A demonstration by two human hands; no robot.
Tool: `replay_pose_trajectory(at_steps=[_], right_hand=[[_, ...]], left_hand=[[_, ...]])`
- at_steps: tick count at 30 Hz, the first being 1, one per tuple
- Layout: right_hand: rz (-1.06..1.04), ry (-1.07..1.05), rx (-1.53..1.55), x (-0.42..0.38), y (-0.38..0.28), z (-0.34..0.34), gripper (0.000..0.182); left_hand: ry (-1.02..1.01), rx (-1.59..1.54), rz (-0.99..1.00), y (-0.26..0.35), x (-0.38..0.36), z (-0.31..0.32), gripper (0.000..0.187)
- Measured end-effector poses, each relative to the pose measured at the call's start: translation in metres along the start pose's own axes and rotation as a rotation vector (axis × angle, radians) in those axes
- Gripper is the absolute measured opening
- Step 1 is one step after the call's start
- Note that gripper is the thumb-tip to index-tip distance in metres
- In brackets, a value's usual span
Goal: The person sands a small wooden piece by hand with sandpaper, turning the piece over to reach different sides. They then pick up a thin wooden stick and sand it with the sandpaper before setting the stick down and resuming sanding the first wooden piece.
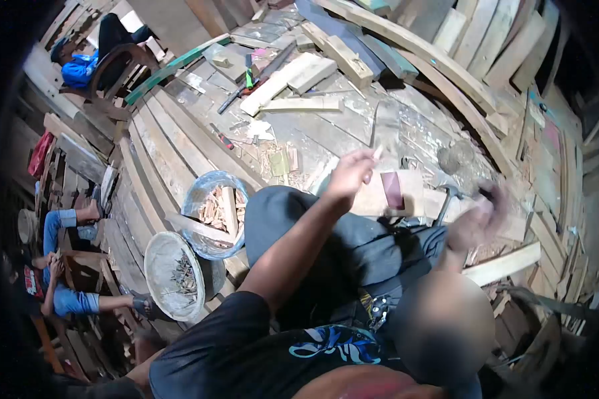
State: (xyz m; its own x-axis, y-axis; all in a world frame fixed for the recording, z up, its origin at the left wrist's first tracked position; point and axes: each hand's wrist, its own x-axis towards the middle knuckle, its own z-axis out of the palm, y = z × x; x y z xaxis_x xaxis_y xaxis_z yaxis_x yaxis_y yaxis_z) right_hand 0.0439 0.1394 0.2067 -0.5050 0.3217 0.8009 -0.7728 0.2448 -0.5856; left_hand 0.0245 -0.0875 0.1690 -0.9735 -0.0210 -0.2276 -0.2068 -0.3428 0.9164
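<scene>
My left hand (353, 174) is closed, with a small pale wood piece (379, 152) pinched at its fingertips. It is raised over the work spot, left of a pale wooden block (409, 186). On that block lies a dark red strip (393, 191). A claw hammer (448, 199) rests by the block, its head up, between the block and my right hand (472, 223). My right hand is smeared by motion; a dark shape shows at its fingers, and I cannot make out whether it holds it.
Left of my knee stand a blue bucket (203, 179) of wood offcuts and a pale bucket (154, 292) of nails or similar bits. Beams (439, 56) are stacked at the back right. Cut planks (289, 83) lie ahead. Another person (50, 279) sits at the left.
</scene>
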Motion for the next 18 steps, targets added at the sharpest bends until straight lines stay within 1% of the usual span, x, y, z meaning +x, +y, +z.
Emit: replay_pose_trajectory(at_steps=[1,2,3,4,6,7,10,11,12,14,17,18], right_hand=[[0.205,-0.197,-0.092,0.001,0.003,0.011,0.029],[0.211,-0.487,-0.228,-0.003,0.021,0.009,0.027],[0.273,-0.552,-0.236,-0.023,0.044,0.009,0.027],[0.336,-0.619,-0.244,-0.047,0.066,0.008,0.027],[0.411,-0.562,-0.150,-0.084,0.080,0.011,0.027],[0.610,-0.544,-0.003,-0.091,0.078,0.015,0.026],[0.501,-0.617,0.056,-0.085,0.075,0.023,0.025],[0.434,-0.613,0.060,-0.089,0.082,0.024,0.021],[0.457,-0.648,0.023,-0.087,0.081,0.020,0.017],[0.474,-0.648,0.042,-0.088,0.083,0.017,0.013],[0.586,-0.664,0.070,-0.089,0.082,0.011,0.012],[0.555,-0.660,0.055,-0.090,0.085,0.009,0.012]], left_hand=[[0.008,0.102,0.081,-0.006,0.001,0.003,0.019],[0.015,0.203,0.158,-0.018,0.005,0.005,0.019],[0.059,0.434,0.215,-0.033,0.009,0.003,0.018],[0.023,0.568,0.280,-0.037,0.007,0.005,0.019],[-0.042,0.852,0.403,-0.039,0.004,0.006,0.021],[-0.120,0.908,0.382,-0.033,0.000,0.009,0.025],[-0.222,0.922,0.522,-0.043,0.004,0.011,0.028],[-0.263,0.913,0.399,-0.043,0.006,0.011,0.030],[-0.278,0.919,0.391,-0.043,0.007,0.014,0.030],[-0.303,0.940,0.373,-0.041,0.008,0.014,0.030],[-0.233,0.956,0.277,-0.038,0.006,0.012,0.026],[-0.219,0.956,0.245,-0.036,0.005,0.014,0.025]])
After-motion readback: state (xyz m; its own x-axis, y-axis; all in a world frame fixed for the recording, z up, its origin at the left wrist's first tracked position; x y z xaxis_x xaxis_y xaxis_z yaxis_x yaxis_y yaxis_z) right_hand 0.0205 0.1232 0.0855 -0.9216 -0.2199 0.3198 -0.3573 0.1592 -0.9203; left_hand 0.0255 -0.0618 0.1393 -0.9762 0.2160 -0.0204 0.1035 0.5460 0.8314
